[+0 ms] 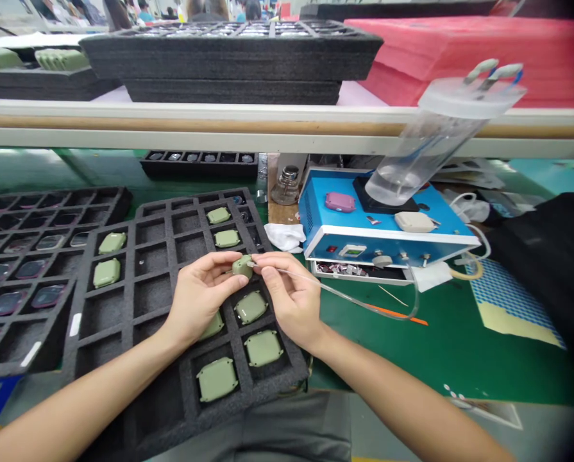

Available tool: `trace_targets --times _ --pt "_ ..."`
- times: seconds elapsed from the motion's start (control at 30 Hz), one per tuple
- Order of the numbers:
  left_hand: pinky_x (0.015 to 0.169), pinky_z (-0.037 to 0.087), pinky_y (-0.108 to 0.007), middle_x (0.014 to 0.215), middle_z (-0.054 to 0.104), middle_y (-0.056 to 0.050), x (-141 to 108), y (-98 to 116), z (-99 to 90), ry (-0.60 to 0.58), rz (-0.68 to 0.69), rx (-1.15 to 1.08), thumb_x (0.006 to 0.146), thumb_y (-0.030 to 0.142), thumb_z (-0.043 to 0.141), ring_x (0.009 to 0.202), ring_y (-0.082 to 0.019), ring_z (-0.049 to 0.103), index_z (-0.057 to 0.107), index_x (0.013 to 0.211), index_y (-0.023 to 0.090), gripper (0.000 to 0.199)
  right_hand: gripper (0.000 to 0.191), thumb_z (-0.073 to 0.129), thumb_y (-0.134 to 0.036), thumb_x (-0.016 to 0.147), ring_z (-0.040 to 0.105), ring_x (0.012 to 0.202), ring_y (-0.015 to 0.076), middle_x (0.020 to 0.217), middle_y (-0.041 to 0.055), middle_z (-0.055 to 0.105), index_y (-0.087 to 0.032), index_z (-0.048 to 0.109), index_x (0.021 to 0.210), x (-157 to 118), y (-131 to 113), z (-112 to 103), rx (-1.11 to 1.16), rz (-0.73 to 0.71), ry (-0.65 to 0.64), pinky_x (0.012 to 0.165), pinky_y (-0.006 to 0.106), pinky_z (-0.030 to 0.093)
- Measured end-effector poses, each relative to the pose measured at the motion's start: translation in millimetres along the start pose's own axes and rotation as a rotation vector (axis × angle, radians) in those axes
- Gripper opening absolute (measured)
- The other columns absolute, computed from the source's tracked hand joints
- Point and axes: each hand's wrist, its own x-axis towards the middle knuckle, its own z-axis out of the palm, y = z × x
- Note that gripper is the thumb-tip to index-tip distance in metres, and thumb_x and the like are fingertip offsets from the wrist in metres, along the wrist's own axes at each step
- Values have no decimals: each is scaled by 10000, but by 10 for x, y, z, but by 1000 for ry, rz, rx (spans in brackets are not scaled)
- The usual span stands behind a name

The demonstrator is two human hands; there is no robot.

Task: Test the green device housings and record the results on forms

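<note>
Above a black foam tray point(190, 366), my left hand point(195, 295) pinches a small green watch-shaped case point(242, 265), tilted on edge. My right hand point(294, 298) is closed on the thin end of a clear tube point(344, 296), whose tip meets or nearly meets the case. That tube runs right toward a blue box point(387, 240) with a knob and switches. Several more green cases lie in the tray's compartments, one of them point(218, 378) near the front edge and another point(263, 348) beside it. My left hand partly hides one case.
Another foam tray point(27, 333) with dark-faced parts lies left. On the blue box are a purple case point(340, 201), a pale case point(414, 222) and a tilted clear cylinder point(406, 167). A shelf edge point(219, 138) crosses behind. An orange strip point(397, 313) lies right of my hands.
</note>
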Motion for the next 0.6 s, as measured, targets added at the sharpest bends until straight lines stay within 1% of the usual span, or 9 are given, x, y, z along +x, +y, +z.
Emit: trace_targets --times 0.2,0.37,0.47,0.6 --pt "919 601 -279 982 782 -67 2 -5 2 -4 4 -15 619 221 935 916 -165 736 744 993 136 428 148 586 -221 974 695 988 161 1068 65 717 -230 724 1028 1 -1 5 16 1 3 840 322 622" --pt "909 601 -262 991 783 -61 10 14 -14 -14 19 -7 629 231 937 917 -162 739 750 1001 147 425 145 578 -238 979 697 996 154 1075 66 720 -230 719 1017 10 -7 12 2 -1 4 861 313 619" --pt "905 596 -250 993 782 -57 21 8 -16 -23 24 -4 640 233 932 913 -153 735 746 1004 148 417 148 579 -214 976 698 1006 147 1070 63 718 -228 719 1018 22 -10 15 2 -12 8 876 302 612" --pt "932 587 -290 1000 773 -66 5 -25 10 -17 29 17 650 232 917 933 -172 728 734 1010 137 415 149 593 -193 968 695 1004 146 1071 61 715 -223 726 1028 12 3 8 26 -12 -1 871 296 607"
